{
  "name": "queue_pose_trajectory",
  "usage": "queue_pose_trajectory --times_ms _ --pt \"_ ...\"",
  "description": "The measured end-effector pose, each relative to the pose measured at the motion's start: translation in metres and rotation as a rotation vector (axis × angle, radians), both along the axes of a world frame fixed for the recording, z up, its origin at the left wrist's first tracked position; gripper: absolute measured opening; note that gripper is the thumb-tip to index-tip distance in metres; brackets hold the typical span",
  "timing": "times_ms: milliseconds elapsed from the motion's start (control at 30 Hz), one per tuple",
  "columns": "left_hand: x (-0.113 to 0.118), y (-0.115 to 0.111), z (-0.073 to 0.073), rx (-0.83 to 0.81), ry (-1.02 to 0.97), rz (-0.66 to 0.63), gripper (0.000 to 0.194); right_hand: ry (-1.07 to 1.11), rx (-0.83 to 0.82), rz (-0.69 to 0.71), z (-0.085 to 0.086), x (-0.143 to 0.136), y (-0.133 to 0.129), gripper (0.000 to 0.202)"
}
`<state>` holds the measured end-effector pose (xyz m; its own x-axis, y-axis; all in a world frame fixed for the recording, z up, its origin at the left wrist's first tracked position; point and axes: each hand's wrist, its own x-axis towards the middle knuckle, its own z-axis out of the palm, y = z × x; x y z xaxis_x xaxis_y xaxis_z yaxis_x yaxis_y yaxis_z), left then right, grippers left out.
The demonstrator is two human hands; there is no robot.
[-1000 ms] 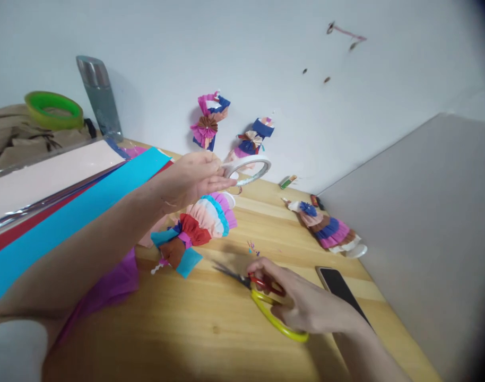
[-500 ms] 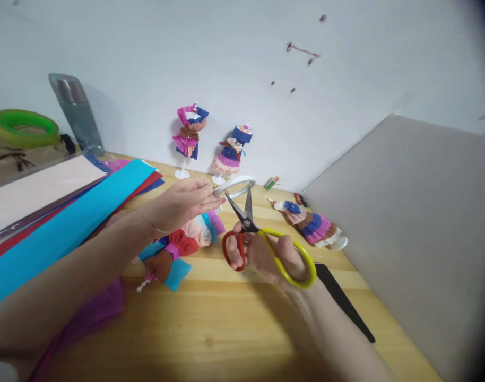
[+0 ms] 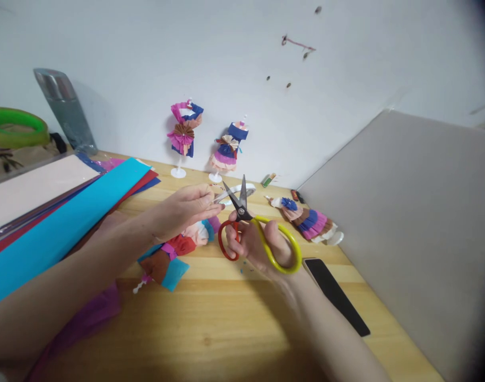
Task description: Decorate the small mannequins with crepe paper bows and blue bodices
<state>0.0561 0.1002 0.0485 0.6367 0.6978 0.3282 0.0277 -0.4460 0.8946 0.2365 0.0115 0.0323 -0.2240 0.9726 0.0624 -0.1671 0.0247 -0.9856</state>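
My left hand pinches a white roll of tape near the middle of the view. My right hand has its fingers through the red and yellow handles of scissors. The blades stand apart and point up, overlapping the tape roll in the view; whether they touch it I cannot tell. Beneath my left hand lies a doll-like form in red, brown and blue crepe paper. Two dressed stands, one with a brown rosette and one with a blue top, stand upright by the wall.
Crepe paper sheets cover the left side, near a grey bottle and a green tape roll. A third dressed form lies at the right, above a black phone. A white partition borders the wooden table.
The scissors have turned more upright and moved slightly left with my right hand. The tape roll sits a little lower and flatter. The whole view has shifted slightly.
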Motion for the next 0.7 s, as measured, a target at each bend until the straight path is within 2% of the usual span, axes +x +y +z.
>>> queue_pose_trajectory --times_ms 133,200,333,467,600,700 --pt "0.000 0.001 0.002 -0.434 -0.165 -0.178 0.015 0.028 0.011 -0.058 -0.003 -0.006 -0.002 0.058" --pt "0.002 0.001 0.003 -0.548 -0.220 -0.194 0.014 0.026 0.030 -0.084 -0.006 -0.006 -0.004 0.052" --pt "0.004 -0.006 0.005 -0.587 -0.242 -0.212 0.017 0.048 0.038 -0.106 -0.019 -0.009 -0.002 0.043" --pt "0.004 -0.011 0.008 -0.585 -0.265 -0.272 0.023 0.046 0.035 -0.078 -0.031 -0.013 0.002 0.044" --pt "0.001 -0.005 0.008 -0.576 -0.293 -0.241 0.015 -0.009 0.064 -0.030 -0.026 -0.007 -0.009 0.045" --pt "-0.001 0.002 0.010 -0.550 -0.290 -0.181 0.013 -0.230 0.081 -0.042 -0.018 0.006 -0.029 0.044"
